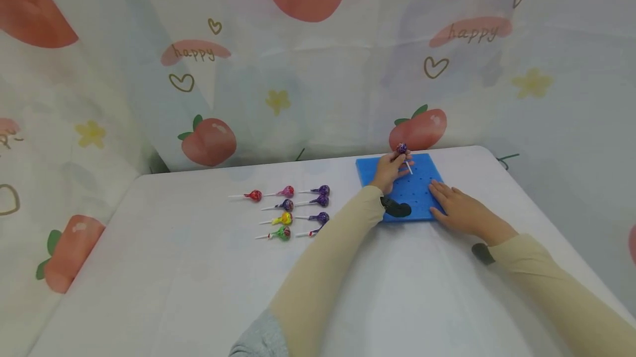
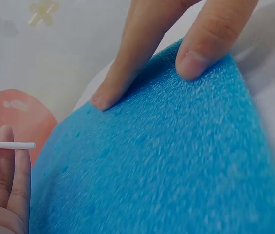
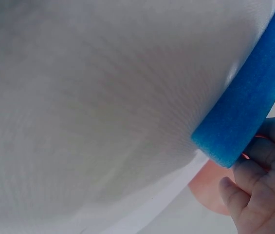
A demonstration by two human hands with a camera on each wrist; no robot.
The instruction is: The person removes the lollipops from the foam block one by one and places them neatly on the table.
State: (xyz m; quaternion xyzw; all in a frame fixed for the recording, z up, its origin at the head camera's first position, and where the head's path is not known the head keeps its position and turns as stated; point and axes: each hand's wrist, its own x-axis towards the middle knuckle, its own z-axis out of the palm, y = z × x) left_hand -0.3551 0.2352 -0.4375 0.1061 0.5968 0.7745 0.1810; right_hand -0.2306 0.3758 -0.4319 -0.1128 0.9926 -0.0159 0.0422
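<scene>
My left hand (image 1: 390, 173) pinches a lollipop (image 1: 402, 148) in a purple wrapper by its head, above the far part of a blue foam board (image 1: 422, 202). Its white stick points downward, bare end free, over the holes dotting the board. In the left wrist view the stick (image 2: 13, 145) crosses in front of the fingers, while the wrapped head is mostly cut off. My right hand (image 1: 459, 211) rests on the board's right edge with fingers spread and straight. The right wrist view shows its fingers (image 3: 249, 175) against the foam's thick side.
Left of the board, several wrapped lollipops lie in two columns, among them a red one (image 1: 255, 196), a yellow one (image 1: 285, 218), a green one (image 1: 284, 233) and purple ones (image 1: 323, 201). My left sleeve (image 1: 328, 257) partly covers the nearest. A patterned curtain (image 1: 338, 86) hangs behind the white table (image 1: 174, 280).
</scene>
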